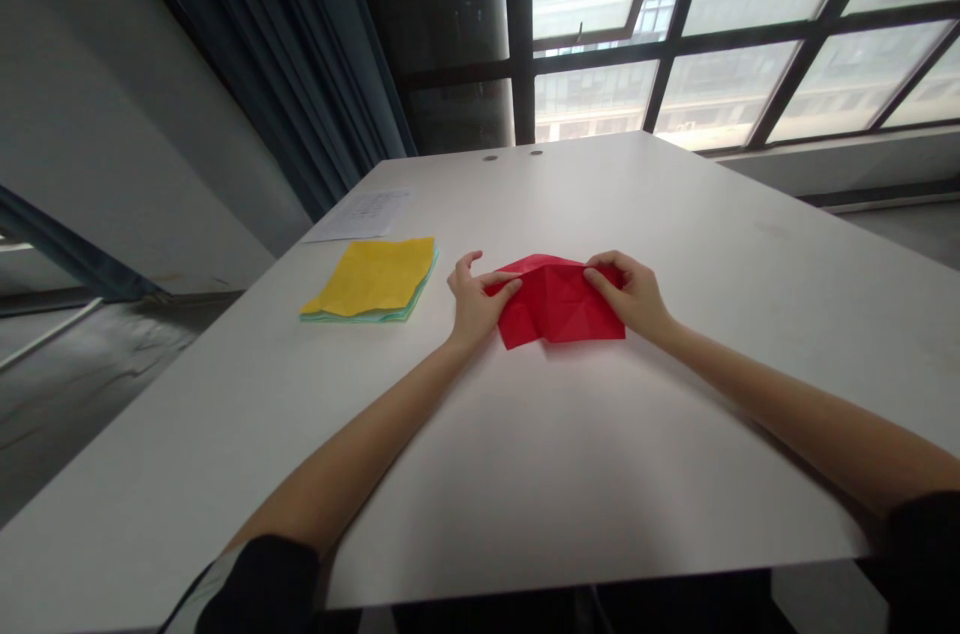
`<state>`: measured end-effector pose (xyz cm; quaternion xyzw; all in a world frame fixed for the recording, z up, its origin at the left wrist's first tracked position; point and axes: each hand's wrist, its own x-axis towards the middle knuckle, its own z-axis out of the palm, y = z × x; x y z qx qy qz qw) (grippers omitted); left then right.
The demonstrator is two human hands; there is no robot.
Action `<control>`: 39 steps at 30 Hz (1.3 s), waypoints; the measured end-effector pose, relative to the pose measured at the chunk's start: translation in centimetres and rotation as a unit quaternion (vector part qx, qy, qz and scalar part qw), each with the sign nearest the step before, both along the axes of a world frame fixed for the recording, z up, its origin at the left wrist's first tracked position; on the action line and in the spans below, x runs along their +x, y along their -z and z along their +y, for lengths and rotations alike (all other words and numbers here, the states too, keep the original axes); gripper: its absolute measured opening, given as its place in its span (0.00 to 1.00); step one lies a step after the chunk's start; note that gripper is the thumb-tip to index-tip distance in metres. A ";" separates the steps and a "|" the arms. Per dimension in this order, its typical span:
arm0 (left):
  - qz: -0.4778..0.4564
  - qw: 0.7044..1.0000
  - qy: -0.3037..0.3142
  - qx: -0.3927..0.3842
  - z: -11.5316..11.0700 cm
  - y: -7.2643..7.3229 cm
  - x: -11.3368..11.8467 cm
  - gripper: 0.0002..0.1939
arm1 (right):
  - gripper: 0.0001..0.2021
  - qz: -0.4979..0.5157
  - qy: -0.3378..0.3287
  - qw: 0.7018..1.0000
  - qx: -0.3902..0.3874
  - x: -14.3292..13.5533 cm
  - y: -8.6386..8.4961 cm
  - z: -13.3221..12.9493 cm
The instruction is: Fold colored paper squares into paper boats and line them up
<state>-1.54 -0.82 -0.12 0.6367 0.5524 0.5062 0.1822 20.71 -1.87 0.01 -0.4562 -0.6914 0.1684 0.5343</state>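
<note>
A creased red sheet of paper point(559, 304) is held up between both hands over the white table point(510, 474), its lower edge hanging towards me. My left hand point(478, 299) pinches its upper left part between thumb and index finger, with the other fingers raised and curled. On the other side, my right hand point(628, 292) grips the upper right corner between thumb and bent fingers. A vertical crease runs down near the middle of the red paper, and more folds cross its surface.
Left of my left hand lies a stack of paper with a yellow sheet point(375, 276) on top and green-blue sheets beneath. Behind it is a white printed page point(364, 214). Two round dark spots mark the table's far end, near a blue curtain point(300, 44) and windows.
</note>
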 end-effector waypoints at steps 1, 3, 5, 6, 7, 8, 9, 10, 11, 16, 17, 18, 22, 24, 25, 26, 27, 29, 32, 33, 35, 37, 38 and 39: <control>0.047 0.999 0.010 0.021 -0.1 -0.3 -0.1 0.07 | 0.07 0.000 -0.001 1.000 -0.001 0.0 -0.1 -0.1; 0.105 0.992 0.062 0.043 -0.2 -0.8 -0.2 0.05 | 0.06 0.001 -0.003 1.000 -0.001 -0.1 -0.2 -0.3; 0.129 0.984 0.108 0.050 -0.4 -1.0 -0.2 0.06 | 0.06 0.001 -0.006 1.000 0.002 -0.2 -0.2 -0.4; 0.137 0.982 0.119 0.056 -0.4 -1.0 -0.2 0.07 | 0.06 0.000 -0.007 1.000 0.004 -0.3 -0.2 -0.5; 0.146 0.980 0.121 0.064 -0.5 -1.0 -0.2 0.07 | 0.06 -0.003 -0.008 1.000 0.005 -0.3 -0.2 -0.5; 0.158 0.977 0.119 0.076 -0.5 -0.9 -0.2 0.08 | 0.06 -0.005 -0.009 1.000 0.007 -0.3 -0.2 -0.6; 0.174 0.974 0.118 0.090 -0.6 -0.9 -0.2 0.08 | 0.06 -0.009 -0.010 1.000 0.008 -0.4 -0.2 -0.6; 0.193 0.968 0.119 0.107 -0.6 -0.9 -0.2 0.08 | 0.06 -0.013 -0.010 1.000 0.010 -0.4 -0.3 -0.6; 0.216 0.960 0.123 0.129 -0.7 -0.9 -0.3 0.08 | 0.06 -0.017 -0.011 1.000 0.012 -0.4 -0.3 -0.6; 0.327 0.904 0.156 0.225 -0.8 -1.5 -0.5 0.08 | 0.06 -0.024 -0.008 1.000 0.019 -0.2 -0.3 -0.6; 0.342 0.899 0.156 0.226 -0.8 -1.6 -0.5 0.08 | 0.06 -0.024 -0.008 1.000 0.018 -0.2 -0.3 -0.6; 0.359 0.894 0.151 0.221 -0.8 -1.7 -0.5 0.09 | 0.06 -0.024 -0.009 1.000 0.017 -0.1 -0.3 -0.6; 0.439 0.879 0.113 0.146 -1.2 -2.0 -0.5 0.12 | 0.06 -0.017 -0.015 1.000 0.015 -0.1 -0.2 -0.5; 0.452 0.882 0.095 0.091 -1.4 -2.2 -0.4 0.13 | 0.06 -0.012 -0.017 1.000 0.013 -0.1 -0.3 -0.5; 0.449 0.886 0.092 0.067 -1.4 -2.3 -0.4 0.13 | 0.05 -0.010 -0.018 1.000 0.011 -0.1 -0.3 -0.5; 0.441 0.891 0.092 0.048 -1.5 -2.5 -0.4 0.13 | 0.05 -0.009 -0.019 1.000 0.010 -0.1 -0.3 -0.5; 0.433 0.896 0.095 0.032 -1.5 -2.7 -0.4 0.13 | 0.05 -0.009 -0.019 1.000 0.008 -0.1 -0.3 -0.5; 0.415 0.903 0.112 0.010 -1.4 -3.1 -0.6 0.14 | 0.05 -0.009 -0.020 1.000 0.005 -0.1 -0.3 -0.5; 0.383 0.909 0.160 -0.020 -1.2 -4.0 -0.9 0.14 | 0.05 0.001 -0.024 1.000 -0.005 -0.1 -0.5 -0.4; 0.367 0.912 0.179 -0.027 -1.2 -4.3 -1.0 0.14 | 0.05 0.009 -0.028 1.000 -0.011 -0.1 -0.5 -0.4; 0.327 0.921 0.211 -0.035 -1.2 -4.8 -1.1 0.13 | 0.06 0.028 -0.039 0.998 -0.026 -0.2 -0.7 -0.4; 0.273 0.931 0.239 -0.046 -1.4 -5.2 -1.0 0.12 | 0.07 0.050 -0.051 0.997 -0.042 -0.4 -0.8 -0.4; 0.244 0.934 0.254 -0.055 -1.4 -5.2 -0.9 0.12 | 0.07 0.060 -0.058 0.995 -0.051 -0.5 -0.8 -0.4; 0.215 0.937 0.267 -0.066 -1.5 -5.2 -0.8 0.12 | 0.08 0.070 -0.066 0.994 -0.061 -0.6 -0.8 -0.4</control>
